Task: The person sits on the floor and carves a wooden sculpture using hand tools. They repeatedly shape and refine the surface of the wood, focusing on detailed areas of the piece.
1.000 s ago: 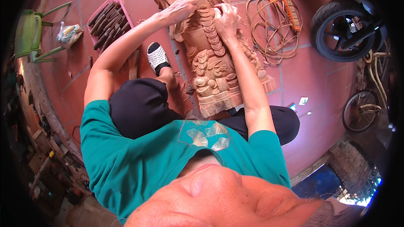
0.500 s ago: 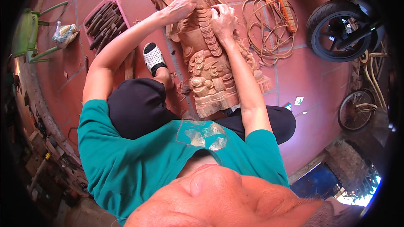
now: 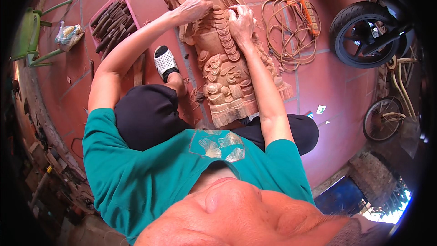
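A carved wooden sculpture (image 3: 230, 77), reddish-brown with layered scales and scrollwork, lies lengthwise on the floor between my legs, its upper end cut off by the picture's top edge. My left hand (image 3: 196, 7) is closed over its upper part, fingers bent together; whatever they pinch is hidden. Just to the right, my right hand (image 3: 241, 20) rests against the carving with bent fingers beside the raised row of scales (image 3: 223, 27). Its fingertips are turned toward the wood, and I cannot see what they hold, if anything. A small gap separates the two hands.
A pink basket (image 3: 129, 4) of dark-handled tools stands left, near a plastic bag (image 3: 69, 35) and green chair (image 3: 31, 36). Right of the carving lie a coiled cord (image 3: 273, 41) and an orange power strip (image 3: 309, 17). Beyond are a motorbike wheel (image 3: 364, 34) and a bicycle (image 3: 384, 118).
Both hands stay at almost the same places on the carving. The whole view has shifted very slightly; nothing has been picked up or let go.
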### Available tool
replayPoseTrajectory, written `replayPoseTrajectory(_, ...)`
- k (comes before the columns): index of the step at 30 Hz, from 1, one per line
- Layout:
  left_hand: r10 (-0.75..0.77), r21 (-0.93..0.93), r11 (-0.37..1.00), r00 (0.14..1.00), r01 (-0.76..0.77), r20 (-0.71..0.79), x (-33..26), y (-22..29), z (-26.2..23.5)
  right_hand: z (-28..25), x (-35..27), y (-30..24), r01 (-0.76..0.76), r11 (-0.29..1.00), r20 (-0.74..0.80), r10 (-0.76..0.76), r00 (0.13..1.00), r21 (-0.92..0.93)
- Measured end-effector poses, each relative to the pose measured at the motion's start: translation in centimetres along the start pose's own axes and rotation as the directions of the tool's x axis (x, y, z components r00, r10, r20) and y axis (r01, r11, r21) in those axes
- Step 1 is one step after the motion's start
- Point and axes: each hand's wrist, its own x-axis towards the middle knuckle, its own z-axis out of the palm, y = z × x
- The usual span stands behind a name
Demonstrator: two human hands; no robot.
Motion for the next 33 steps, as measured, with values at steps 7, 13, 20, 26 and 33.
replayPoseTrajectory(7,-0.215,-0.183,0.96,0.977,0.213,0.012,0.2,-0.7,-1.7,0.1,0.0,0.0,0.005,1.0,-0.008,-0.005,1.0,-0.009)
replayPoseTrajectory(13,-0.185,-0.136,0.975,0.981,0.175,-0.066,0.8,0.2,0.1,0.1,0.0,0.1,0.005,1.0,-0.01,-0.005,1.0,-0.008)
replayPoseTrajectory(20,-0.182,-0.227,0.95,0.971,0.214,0.152,0.3,-1.0,-1.0,0.0,0.0,0.1,0.009,1.0,-0.017,-0.009,1.0,-0.005)
replayPoseTrajectory(26,-0.252,-0.192,0.953,0.965,0.234,-0.076,1.1,0.2,0.3,-0.1,0.0,-0.3,0.007,1.0,-0.007,-0.007,1.0,0.001)
replayPoseTrajectory(33,-0.132,-0.203,0.962,0.963,0.181,0.234,1.1,0.2,-1.4,0.0,-0.1,0.4,-0.013,1.0,0.001,0.013,1.0,-0.002)
